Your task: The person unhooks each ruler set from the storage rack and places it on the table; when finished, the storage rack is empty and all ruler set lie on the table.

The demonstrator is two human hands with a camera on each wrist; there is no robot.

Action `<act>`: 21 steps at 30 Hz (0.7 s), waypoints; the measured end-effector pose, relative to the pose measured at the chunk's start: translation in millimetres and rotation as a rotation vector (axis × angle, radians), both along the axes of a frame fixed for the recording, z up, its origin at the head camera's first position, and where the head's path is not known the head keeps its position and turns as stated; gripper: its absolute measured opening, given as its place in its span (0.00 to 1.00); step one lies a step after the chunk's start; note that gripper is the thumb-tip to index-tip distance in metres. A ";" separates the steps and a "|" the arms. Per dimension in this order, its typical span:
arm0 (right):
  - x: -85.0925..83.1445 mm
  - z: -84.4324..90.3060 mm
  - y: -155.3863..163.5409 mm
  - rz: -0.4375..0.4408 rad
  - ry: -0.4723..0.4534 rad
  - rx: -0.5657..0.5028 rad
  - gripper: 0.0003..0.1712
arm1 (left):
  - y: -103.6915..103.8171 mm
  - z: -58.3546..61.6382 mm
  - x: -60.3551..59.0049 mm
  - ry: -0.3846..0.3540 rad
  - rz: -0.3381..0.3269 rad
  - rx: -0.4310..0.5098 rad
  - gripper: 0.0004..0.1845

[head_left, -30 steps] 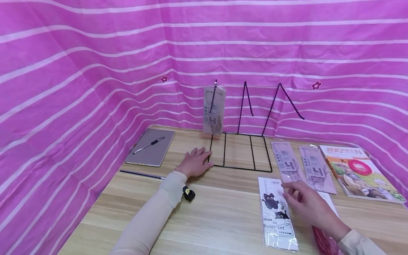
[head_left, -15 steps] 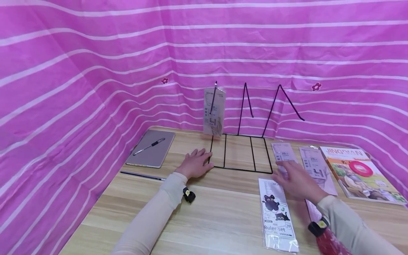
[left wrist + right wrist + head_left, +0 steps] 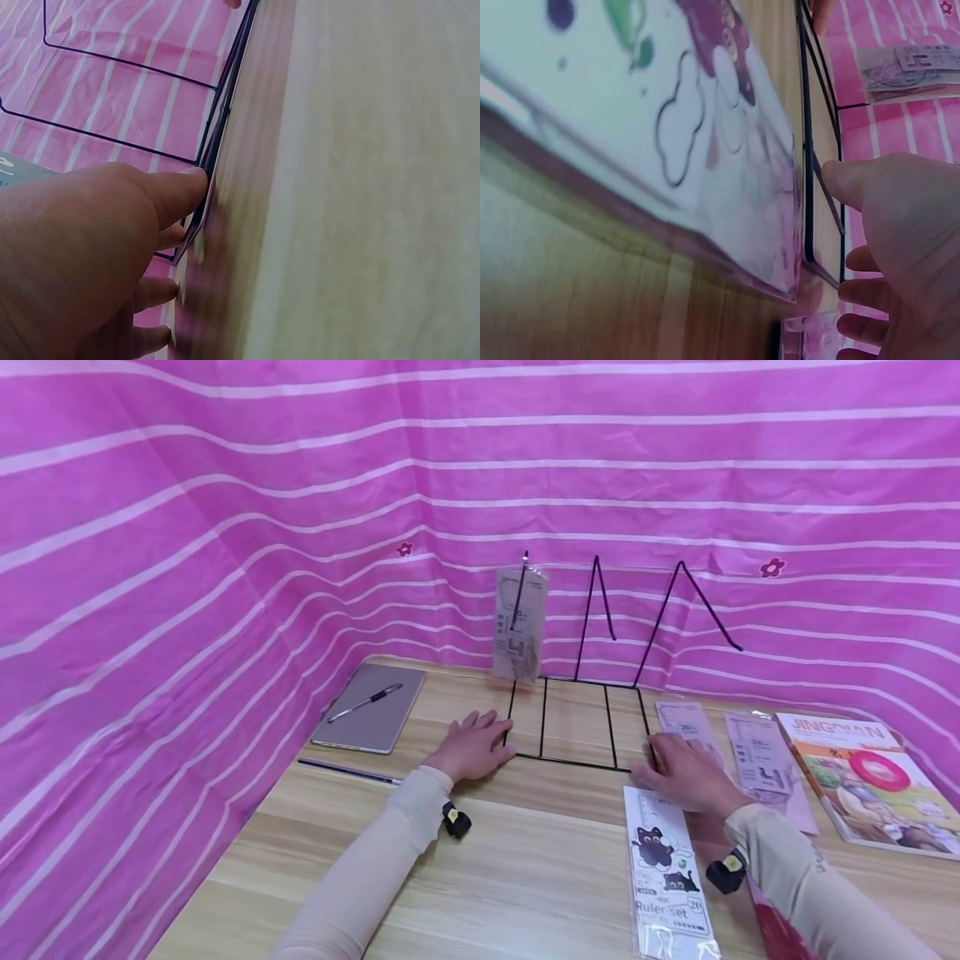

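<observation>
cloth (image 3: 300,460): pink with white stripes, filling the upper frame behind a wood-grain counter (image 3: 525,860).
rack (image 3: 577,680): black wire, mid-frame, base flat on the counter; a packet (image 3: 528,656) hangs from its leftmost hook.
step in hand: seemingly steadying or squaring the rack; the next move would call for even pressure from both sides.
left hand (image 3: 472,748): arm up from the lower edge, fingers spread, thumb touching the front left corner.
right hand (image 3: 688,774): in from lower right, fingers loosely apart by the front right corner; cannot tell how firmly it touches.
ruler-set pack (image 3: 670,893): lower right, just beside that hand.
magazine (image 3: 870,814): far right.
notebook (image 3: 367,735): left of centre, under a pen (image 3: 382,694).
</observation>
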State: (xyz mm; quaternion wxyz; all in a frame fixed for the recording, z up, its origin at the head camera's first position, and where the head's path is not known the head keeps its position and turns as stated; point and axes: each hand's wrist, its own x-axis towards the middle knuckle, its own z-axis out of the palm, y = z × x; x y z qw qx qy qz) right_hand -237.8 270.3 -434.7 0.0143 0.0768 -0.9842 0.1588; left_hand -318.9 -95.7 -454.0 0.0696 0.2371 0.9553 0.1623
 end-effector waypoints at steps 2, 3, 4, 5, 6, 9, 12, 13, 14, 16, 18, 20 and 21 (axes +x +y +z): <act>-0.3 -1.9 2.0 -0.003 -0.015 0.002 0.46 | 0.2 0.5 -0.8 -0.002 0.001 0.015 0.35; -0.6 -2.8 2.9 -0.004 -0.026 -0.002 0.46 | 0.0 1.0 -1.5 -0.001 0.002 0.028 0.35; -1.1 -3.7 3.5 -0.009 -0.037 -0.007 0.47 | -0.4 1.7 -2.4 0.005 0.001 0.038 0.35; -1.3 -4.2 3.9 -0.011 -0.044 -0.009 0.47 | -1.0 2.6 -3.8 0.019 0.001 0.053 0.35; -1.7 -4.8 4.2 -0.014 -0.049 -0.012 0.48 | -1.9 4.2 -5.2 0.032 0.001 0.077 0.35; -2.2 -6.3 5.3 -0.028 -0.064 -0.024 0.48 | -5.3 11.1 -10.4 0.073 0.015 0.155 0.36; -2.9 -7.8 6.0 -0.043 -0.073 -0.032 0.48 | -10.3 21.8 -15.5 0.104 0.050 0.258 0.36; -3.0 -8.2 6.1 -0.048 -0.076 -0.036 0.49 | -12.0 25.5 -17.2 0.112 0.062 0.291 0.37; -3.4 -8.8 6.2 -0.053 -0.078 -0.038 0.48 | -13.6 29.0 -19.3 0.120 0.075 0.322 0.37; -4.0 -9.6 5.9 -0.060 -0.081 -0.040 0.48 | -15.9 35.8 -24.4 0.126 0.095 0.396 0.37; -4.1 -9.7 5.5 -0.067 -0.085 -0.040 0.48 | -17.0 41.8 -31.7 0.129 0.103 0.459 0.36; -3.9 -10.0 5.2 -0.068 -0.083 -0.039 0.48 | -17.3 46.9 -40.0 0.111 0.106 0.533 0.36; -3.5 -10.2 4.9 -0.068 -0.082 -0.040 0.48 | -17.3 49.0 -44.5 0.100 0.102 0.568 0.35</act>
